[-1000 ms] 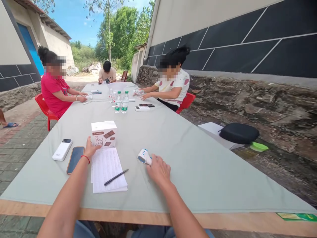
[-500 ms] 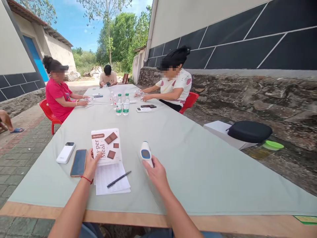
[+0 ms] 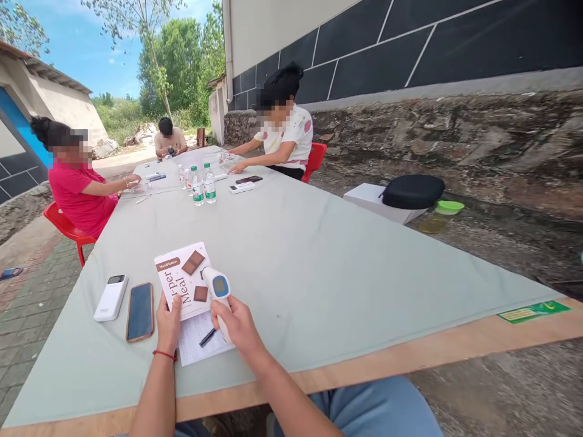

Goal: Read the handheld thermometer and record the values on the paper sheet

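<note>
"What's taking up the most room here?"

"The long bench (image 3: 346, 273), covered in pale grey-green cloth. A person in a bright pink top (image 3: 75, 188) is sitting along its left side, and a person in a white top with pink patches (image 3: 291, 139) is sitting along its right."

"And the biggest thing in hand?"

"The white cardboard box with printed brown squares (image 3: 182, 276). The left grip (image 3: 168, 325) is grasping it by the lower left side, and its printed face is tilting up. White paper covered in fine marks (image 3: 194, 351) is lying below; I can't tell whether they're touching."

"Farther up?"

"Two clear plastic bottles with green caps (image 3: 197, 188) are standing side by side."

"What about the right grip (image 3: 237, 325)?"

"It's clenching the handle of a white pistol-shaped plastic device with a blue-framed screen (image 3: 220, 286). The device is overlapping the box's right edge from here; I can't tell about contact."

"The small stuff?"

"A dark-screened phone in a brown-edged case (image 3: 139, 312) is lying left of the box, a white rounded plastic slab (image 3: 110, 298) is lying just beside it, and a slim black pen (image 3: 207, 337) is resting on the paper."
</note>
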`<state>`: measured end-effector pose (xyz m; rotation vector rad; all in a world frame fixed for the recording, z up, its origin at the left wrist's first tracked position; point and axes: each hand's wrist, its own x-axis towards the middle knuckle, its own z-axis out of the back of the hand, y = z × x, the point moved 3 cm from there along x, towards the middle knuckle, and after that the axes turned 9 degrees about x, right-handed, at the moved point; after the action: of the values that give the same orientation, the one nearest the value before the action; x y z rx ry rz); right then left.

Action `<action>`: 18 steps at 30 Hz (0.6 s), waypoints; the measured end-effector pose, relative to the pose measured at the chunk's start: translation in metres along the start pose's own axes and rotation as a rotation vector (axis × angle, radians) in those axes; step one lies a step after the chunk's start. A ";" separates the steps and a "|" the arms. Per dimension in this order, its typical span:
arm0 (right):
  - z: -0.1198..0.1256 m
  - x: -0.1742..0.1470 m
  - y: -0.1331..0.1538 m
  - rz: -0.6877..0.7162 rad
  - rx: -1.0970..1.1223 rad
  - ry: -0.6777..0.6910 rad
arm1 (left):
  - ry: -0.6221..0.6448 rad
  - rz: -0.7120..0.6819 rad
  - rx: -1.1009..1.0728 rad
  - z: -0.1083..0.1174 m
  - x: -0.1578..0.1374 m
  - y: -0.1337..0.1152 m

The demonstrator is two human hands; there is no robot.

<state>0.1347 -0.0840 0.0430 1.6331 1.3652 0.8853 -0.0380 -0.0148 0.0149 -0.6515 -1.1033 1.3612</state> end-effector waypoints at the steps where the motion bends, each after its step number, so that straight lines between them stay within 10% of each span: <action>1: -0.002 0.003 0.002 -0.001 -0.001 -0.001 | 0.003 0.004 0.008 0.000 0.000 0.001; 18: -0.012 0.021 0.011 -0.028 -0.315 0.014 | 0.089 0.062 -0.122 -0.007 -0.006 -0.002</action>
<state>0.1320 -0.0620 0.0589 1.3657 1.1863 1.0385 -0.0306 -0.0189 0.0127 -0.8336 -1.1081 1.3123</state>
